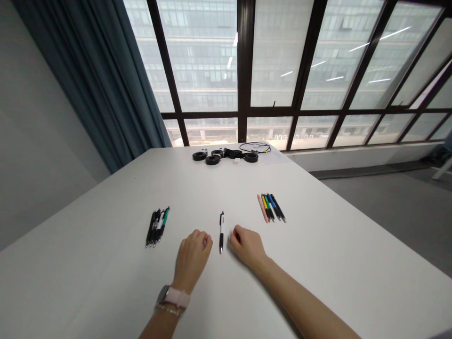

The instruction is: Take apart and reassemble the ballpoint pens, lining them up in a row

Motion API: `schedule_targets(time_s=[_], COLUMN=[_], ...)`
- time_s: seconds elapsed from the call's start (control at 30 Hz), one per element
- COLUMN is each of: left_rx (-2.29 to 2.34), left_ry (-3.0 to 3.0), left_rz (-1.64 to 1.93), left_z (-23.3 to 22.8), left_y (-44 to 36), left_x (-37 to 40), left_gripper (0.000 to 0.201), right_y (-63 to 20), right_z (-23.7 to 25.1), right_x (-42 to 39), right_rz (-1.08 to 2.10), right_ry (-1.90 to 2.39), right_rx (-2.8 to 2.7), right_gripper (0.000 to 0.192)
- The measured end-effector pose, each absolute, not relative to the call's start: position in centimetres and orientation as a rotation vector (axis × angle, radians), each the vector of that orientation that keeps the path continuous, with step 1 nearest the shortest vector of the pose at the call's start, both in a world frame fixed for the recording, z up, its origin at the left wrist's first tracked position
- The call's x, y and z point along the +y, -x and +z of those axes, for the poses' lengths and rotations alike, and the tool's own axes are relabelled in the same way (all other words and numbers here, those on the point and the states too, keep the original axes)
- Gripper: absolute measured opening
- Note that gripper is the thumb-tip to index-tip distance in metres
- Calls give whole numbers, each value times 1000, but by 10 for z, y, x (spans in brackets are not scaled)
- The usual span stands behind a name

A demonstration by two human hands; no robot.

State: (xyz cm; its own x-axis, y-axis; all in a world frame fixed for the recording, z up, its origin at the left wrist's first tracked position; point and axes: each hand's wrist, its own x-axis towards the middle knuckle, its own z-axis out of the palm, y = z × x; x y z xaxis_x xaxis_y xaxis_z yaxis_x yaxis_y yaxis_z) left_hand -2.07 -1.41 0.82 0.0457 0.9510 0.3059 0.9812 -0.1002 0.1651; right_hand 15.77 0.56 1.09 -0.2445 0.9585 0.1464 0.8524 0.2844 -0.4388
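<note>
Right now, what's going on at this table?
A person's left hand and right hand are curled shut, one on each side of a lone pen, neither touching it. A group of pens lies farther left, a second group farther right. Black rings sit at the far end of the table.

Both hands are curled into loose fists, held side by side with a gap between them. The left hand (194, 252) shows its back, thumb side turned inward; its forearm (160, 325) rises from the lower edge, leaning right. The right hand (249, 245) mirrors it, fingers folded, its bare right forearm (303, 294) slanting in from the lower right.
</note>
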Motion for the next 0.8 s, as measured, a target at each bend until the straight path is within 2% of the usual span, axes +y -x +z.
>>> schedule_targets(time_s=[0.23,0.43,0.8], left_rx=[-2069,-2020,-2019], left_ry=[2213,2236,2213], left_rz=[-520,-498,-485], left_z=[6,3,0], left_y=[22,20,20], left_x=[-13,-12,-11], left_gripper=[28,26,26], right_y=[-157,-144,-135], right_z=[13,20,18], right_x=[4,-5,-11], right_rz=[331,169,159], right_ry=[1589,1494,1468], right_rx=[-2240,-2397,-2468], right_gripper=[19,31,29])
